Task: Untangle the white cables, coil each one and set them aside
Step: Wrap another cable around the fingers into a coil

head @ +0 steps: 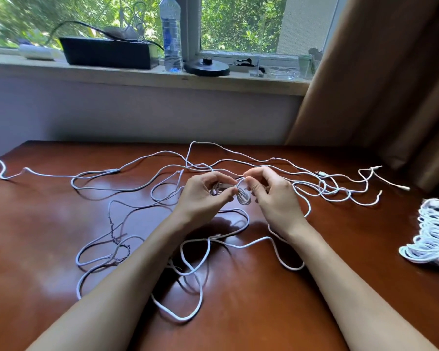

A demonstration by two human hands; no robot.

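Above glossy reddish-brown wooden table (61,224), small white cable coil (242,193) being pinched by left hand (205,196) and right hand (274,198). Risk: trailing thin white tangled cables (137,178) being dragged, knots tightening, coil slipping loose.

White cables (147,188) — reddish-brown glossy table (264,312), tan curtain (390,84), seemingly black box (107,53).

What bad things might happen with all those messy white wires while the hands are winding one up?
1. The left hand and right hand pinch a small coil. Loose cables cross below them, so pulling hard may tighten the tangle.
2. The twisted stretch on the left might knot harder if tugged.
3. If a hand slips, the small coil might spring open.
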